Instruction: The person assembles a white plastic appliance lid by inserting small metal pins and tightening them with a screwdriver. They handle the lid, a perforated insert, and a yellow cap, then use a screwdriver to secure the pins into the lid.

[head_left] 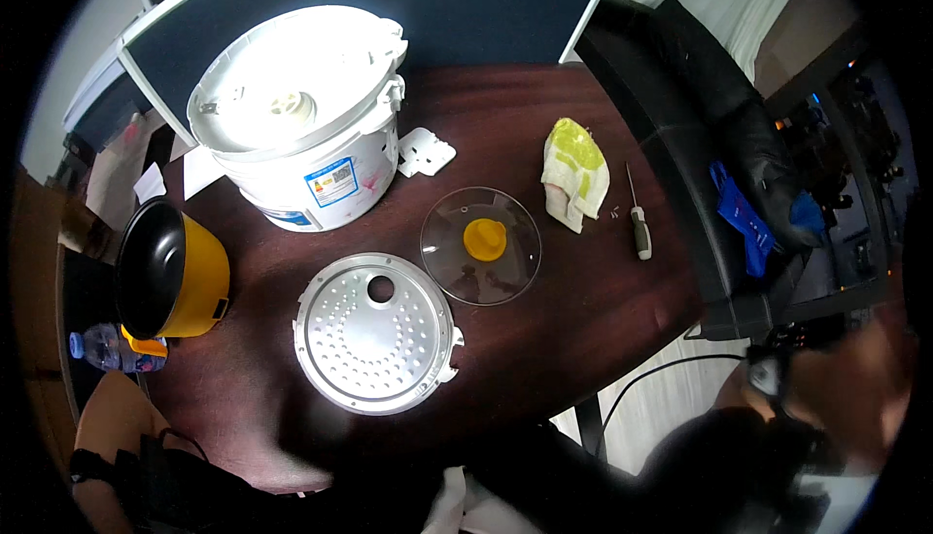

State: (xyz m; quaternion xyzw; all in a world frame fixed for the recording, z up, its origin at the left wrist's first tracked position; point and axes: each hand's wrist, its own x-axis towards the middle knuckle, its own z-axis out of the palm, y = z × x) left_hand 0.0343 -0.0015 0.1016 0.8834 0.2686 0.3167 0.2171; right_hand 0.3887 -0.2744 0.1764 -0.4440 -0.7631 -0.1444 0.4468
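Observation:
At the far right, my right hand (847, 393) is smeared by motion, off the table, with a dark band on its wrist; its fingers and anything in them cannot be made out. At the lower left edge, only part of my left hand (103, 510) shows below a black wristband, fingers hidden. On the table lie a round perforated metal plate (364, 340) with one larger hole and a clear glass lid (447, 267) with a yellow knob. Behind them stands a white rice cooker housing (335, 184), open on top. A yellow pot (201, 276), black inside, lies tilted at the left.
A white and green cloth (575, 170) and a screwdriver (640, 233) lie at the table's right, small screws between them. A white plastic piece (428, 152) sits beside the housing. A plastic bottle (102, 347) is at the left edge. A black sofa (671, 126) stands beyond the table.

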